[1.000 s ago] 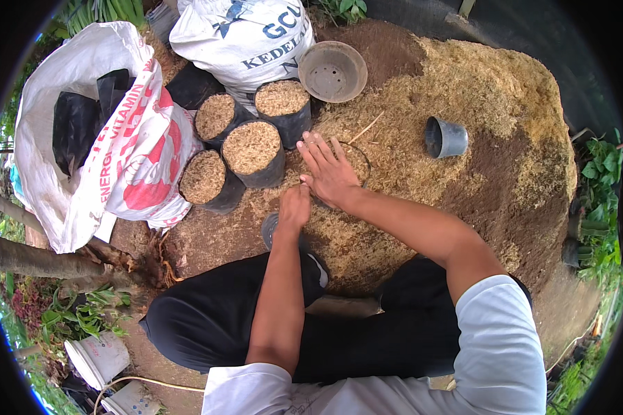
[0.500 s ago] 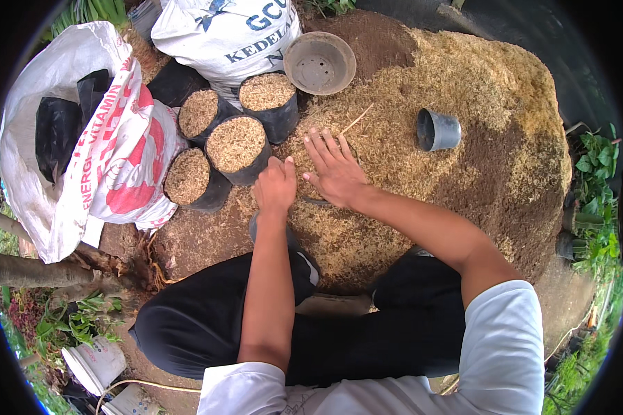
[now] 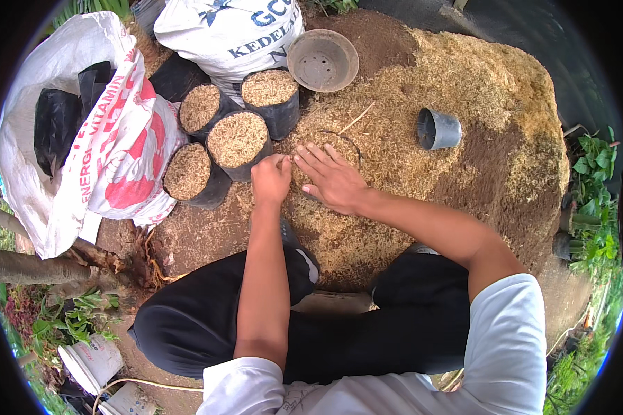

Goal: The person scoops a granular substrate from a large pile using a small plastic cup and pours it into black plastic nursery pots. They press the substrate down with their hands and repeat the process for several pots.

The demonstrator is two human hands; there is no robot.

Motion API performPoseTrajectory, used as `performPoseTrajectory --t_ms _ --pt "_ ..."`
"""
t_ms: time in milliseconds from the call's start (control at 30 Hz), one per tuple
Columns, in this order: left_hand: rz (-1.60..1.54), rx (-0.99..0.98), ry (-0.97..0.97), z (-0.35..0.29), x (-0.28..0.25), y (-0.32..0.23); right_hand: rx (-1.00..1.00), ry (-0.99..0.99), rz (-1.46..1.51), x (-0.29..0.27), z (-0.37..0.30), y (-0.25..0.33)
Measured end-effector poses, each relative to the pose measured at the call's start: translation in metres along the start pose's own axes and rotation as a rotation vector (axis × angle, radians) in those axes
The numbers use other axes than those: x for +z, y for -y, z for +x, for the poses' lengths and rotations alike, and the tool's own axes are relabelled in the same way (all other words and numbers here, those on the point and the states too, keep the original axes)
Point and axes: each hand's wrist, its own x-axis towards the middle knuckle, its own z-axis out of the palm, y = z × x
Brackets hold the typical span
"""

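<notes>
Under my hands is a filled black planting bag; its dark rim point(image 3: 357, 148) curves out from the pale husk mix, and the rest is hidden. My right hand point(image 3: 331, 178) lies flat over the fill, palm down and fingers stretched. Beside it my left hand point(image 3: 271, 180) is closed at the bag's left edge, thumb against the fingers, apparently pinching the rim. Close by to the left, several black planting bags point(image 3: 248, 168) stand upright, filled to the top with husk mix.
A mound of soil and husk point(image 3: 491, 76) spreads ahead and to the right, with a small grey pot point(image 3: 444, 130) tipped on its side. A shallow round pot point(image 3: 322, 61) sits behind the bags. White sacks point(image 3: 221, 41) stand at the back left, one open sack point(image 3: 118, 131) holding black bags.
My right hand has slid slightly nearer and left over the fill, uncovering more of the bag's rim. My left fingers have closed up more at the edge.
</notes>
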Motion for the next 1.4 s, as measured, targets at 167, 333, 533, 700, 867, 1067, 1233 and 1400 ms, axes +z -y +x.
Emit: performPoseTrajectory --t_ms 167,333,533,700,867,1067,1233,1400 --pt "0.021 0.096 -0.034 0.003 0.004 0.002 -0.012 0.042 -0.048 0.005 -0.002 -0.001" --pt "-0.014 0.121 -0.095 0.014 -0.015 -0.020 -0.003 0.130 -0.043 -0.006 0.013 0.001" --pt "-0.135 0.098 -0.223 0.027 -0.031 -0.062 0.009 0.007 0.082 -0.010 0.000 -0.004" --pt "-0.425 0.363 -0.137 -0.004 0.024 -0.108 0.018 -0.230 0.289 -0.018 -0.068 -0.054" --pt "-0.469 0.430 0.326 -0.055 0.109 -0.153 0.376 0.010 0.359 -0.036 -0.153 -0.148" --pt "-0.162 0.140 0.621 -0.112 0.167 -0.137 0.821 -0.152 0.052 -0.033 -0.212 -0.196" --pt "-0.127 0.320 0.529 -0.100 0.195 -0.133 1.075 -0.308 0.053 -0.040 -0.148 -0.219" --pt "-0.014 0.371 0.501 -0.072 0.207 -0.150 1.026 -0.177 0.080 -0.073 -0.128 -0.256"
